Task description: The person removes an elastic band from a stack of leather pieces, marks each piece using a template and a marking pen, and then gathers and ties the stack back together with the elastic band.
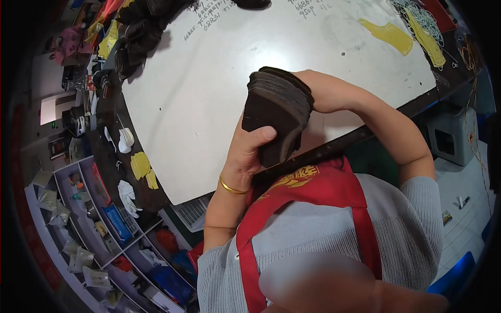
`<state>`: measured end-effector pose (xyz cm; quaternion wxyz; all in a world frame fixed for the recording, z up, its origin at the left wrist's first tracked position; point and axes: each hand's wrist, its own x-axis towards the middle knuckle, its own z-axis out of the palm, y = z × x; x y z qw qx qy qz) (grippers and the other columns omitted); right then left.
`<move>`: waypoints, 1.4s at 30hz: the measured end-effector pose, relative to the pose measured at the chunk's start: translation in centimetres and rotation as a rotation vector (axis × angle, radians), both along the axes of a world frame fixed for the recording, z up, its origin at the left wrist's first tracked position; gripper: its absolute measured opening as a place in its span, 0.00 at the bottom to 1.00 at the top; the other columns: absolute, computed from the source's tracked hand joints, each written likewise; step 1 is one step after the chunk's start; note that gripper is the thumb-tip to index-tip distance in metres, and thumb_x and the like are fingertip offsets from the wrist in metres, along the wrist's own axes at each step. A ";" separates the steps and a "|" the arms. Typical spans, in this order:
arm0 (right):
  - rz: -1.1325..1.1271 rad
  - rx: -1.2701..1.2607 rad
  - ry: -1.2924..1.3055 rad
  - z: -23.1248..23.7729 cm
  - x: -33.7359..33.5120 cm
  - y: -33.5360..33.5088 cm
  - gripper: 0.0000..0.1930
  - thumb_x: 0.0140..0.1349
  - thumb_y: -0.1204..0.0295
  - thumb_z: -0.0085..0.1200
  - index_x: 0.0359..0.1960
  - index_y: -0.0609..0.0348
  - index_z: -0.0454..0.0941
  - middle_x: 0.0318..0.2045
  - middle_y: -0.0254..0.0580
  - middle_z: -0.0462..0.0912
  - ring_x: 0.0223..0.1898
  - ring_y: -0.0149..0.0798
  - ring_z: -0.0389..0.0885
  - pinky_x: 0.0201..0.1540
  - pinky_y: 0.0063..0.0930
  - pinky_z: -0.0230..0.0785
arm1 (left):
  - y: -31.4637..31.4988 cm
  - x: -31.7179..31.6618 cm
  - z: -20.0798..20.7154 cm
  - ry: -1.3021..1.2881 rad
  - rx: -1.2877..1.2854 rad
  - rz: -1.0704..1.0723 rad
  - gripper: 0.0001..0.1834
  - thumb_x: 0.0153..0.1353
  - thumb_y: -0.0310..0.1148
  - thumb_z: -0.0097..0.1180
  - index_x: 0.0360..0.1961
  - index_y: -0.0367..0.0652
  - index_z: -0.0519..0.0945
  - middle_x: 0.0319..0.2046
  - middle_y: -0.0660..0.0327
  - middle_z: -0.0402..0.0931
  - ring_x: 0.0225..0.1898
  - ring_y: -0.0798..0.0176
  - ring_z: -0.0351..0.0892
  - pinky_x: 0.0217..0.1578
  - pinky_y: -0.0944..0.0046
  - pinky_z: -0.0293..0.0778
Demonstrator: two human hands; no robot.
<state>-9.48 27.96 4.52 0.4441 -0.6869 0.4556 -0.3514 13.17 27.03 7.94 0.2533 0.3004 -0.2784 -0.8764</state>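
Above the near edge of the white tabletop, I hold a thick stack of dark brown cut pieces [279, 115], with rough layered edges along its top and right side. My left hand [250, 146] is closed round the stack's lower left, its thumb lying across the front face and its fingers hidden behind. At the upper right, my right hand [319, 93] grips the stack from its far side; the stack hides most of those fingers. Whether the pieces are leather or cloth I cannot tell.
Dark bundled pieces [143, 36] pile at the table's far left corner. Yellow templates [389, 35] lie at far right beside tangled pale cord [421, 22]. More yellow pieces [141, 166] and a white glove [128, 198] rest on the left ledge, above a compartmented shelf [83, 208].
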 end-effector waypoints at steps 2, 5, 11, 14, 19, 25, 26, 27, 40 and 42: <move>0.026 0.278 0.027 0.8 -0.5 -0.1 0.16 0.66 0.75 0.52 0.54 0.65 0.76 0.40 0.53 0.85 0.43 0.50 0.84 0.47 0.38 0.74 | 0.0 0.0 0.2 -0.097 -0.241 0.071 0.41 0.49 0.29 0.74 0.64 0.33 0.69 0.53 0.48 0.78 0.54 0.53 0.82 0.52 0.54 0.84; 0.045 0.567 -0.031 2.2 -0.7 0.3 0.12 0.69 0.72 0.50 0.49 0.68 0.76 0.35 0.50 0.85 0.37 0.47 0.84 0.40 0.37 0.74 | -0.7 1.1 0.7 -0.138 -0.152 -0.043 0.44 0.45 0.26 0.75 0.65 0.34 0.69 0.54 0.51 0.78 0.55 0.56 0.81 0.56 0.56 0.80; -0.014 0.252 0.125 0.3 -0.4 0.3 0.10 0.73 0.69 0.47 0.45 0.61 0.79 0.25 0.36 0.78 0.33 0.30 0.75 0.37 0.28 0.68 | 0.6 1.2 0.8 -0.099 -0.170 -0.131 0.52 0.36 0.23 0.78 0.68 0.33 0.67 0.56 0.57 0.77 0.58 0.62 0.78 0.62 0.64 0.71; -0.101 0.331 -0.233 -1.2 -2.4 1.2 0.17 0.74 0.63 0.46 0.36 0.63 0.81 0.22 0.37 0.79 0.31 0.28 0.77 0.32 0.25 0.66 | -0.2 1.3 2.2 -0.266 -0.273 -0.063 0.53 0.35 0.28 0.82 0.66 0.32 0.68 0.55 0.57 0.78 0.56 0.62 0.78 0.60 0.63 0.73; 0.056 0.077 -0.442 5.6 -1.3 2.0 0.16 0.67 0.62 0.54 0.46 0.61 0.85 0.20 0.34 0.77 0.24 0.31 0.77 0.28 0.27 0.70 | -1.1 0.9 -1.0 -0.752 -0.857 -0.032 0.45 0.44 0.34 0.81 0.62 0.34 0.70 0.51 0.54 0.79 0.51 0.63 0.80 0.56 0.61 0.76; -0.100 -0.290 0.596 2.0 -3.3 4.8 0.12 0.57 0.73 0.58 0.43 0.51 0.88 0.30 0.38 0.85 0.31 0.43 0.86 0.32 0.37 0.78 | -1.8 4.0 1.1 -0.016 -0.071 0.203 0.32 0.61 0.32 0.65 0.65 0.34 0.70 0.56 0.49 0.78 0.53 0.51 0.83 0.52 0.54 0.83; -0.096 -0.299 0.594 1.6 -3.6 5.1 0.12 0.57 0.73 0.58 0.43 0.51 0.88 0.30 0.38 0.85 0.31 0.43 0.86 0.32 0.37 0.78 | -1.8 4.9 0.0 0.063 -0.074 0.172 0.34 0.62 0.36 0.64 0.67 0.34 0.68 0.59 0.46 0.76 0.57 0.48 0.80 0.57 0.49 0.80; 0.177 -0.184 0.175 1.4 -3.7 5.6 0.08 0.57 0.72 0.57 0.36 0.54 0.86 0.35 0.42 0.87 0.35 0.42 0.87 0.37 0.34 0.78 | -1.8 5.6 -1.2 0.142 -0.077 0.139 0.37 0.64 0.40 0.64 0.69 0.34 0.66 0.62 0.44 0.74 0.62 0.44 0.77 0.62 0.43 0.77; -0.042 0.060 -0.764 1.3 -1.2 4.0 0.56 0.44 0.47 0.78 0.68 0.74 0.67 0.61 0.55 0.78 0.61 0.41 0.79 0.43 0.24 0.74 | 0.4 0.4 -3.9 0.147 0.019 0.027 0.53 0.49 0.51 0.79 0.69 0.38 0.64 0.58 0.52 0.76 0.55 0.54 0.82 0.54 0.54 0.82; -0.090 0.005 -0.646 1.5 -0.9 3.9 0.55 0.42 0.50 0.78 0.69 0.72 0.67 0.61 0.53 0.79 0.60 0.41 0.80 0.49 0.30 0.76 | -0.2 -0.6 -2.1 -0.127 -0.313 -0.010 0.45 0.56 0.42 0.75 0.68 0.37 0.63 0.59 0.53 0.76 0.56 0.55 0.81 0.55 0.56 0.81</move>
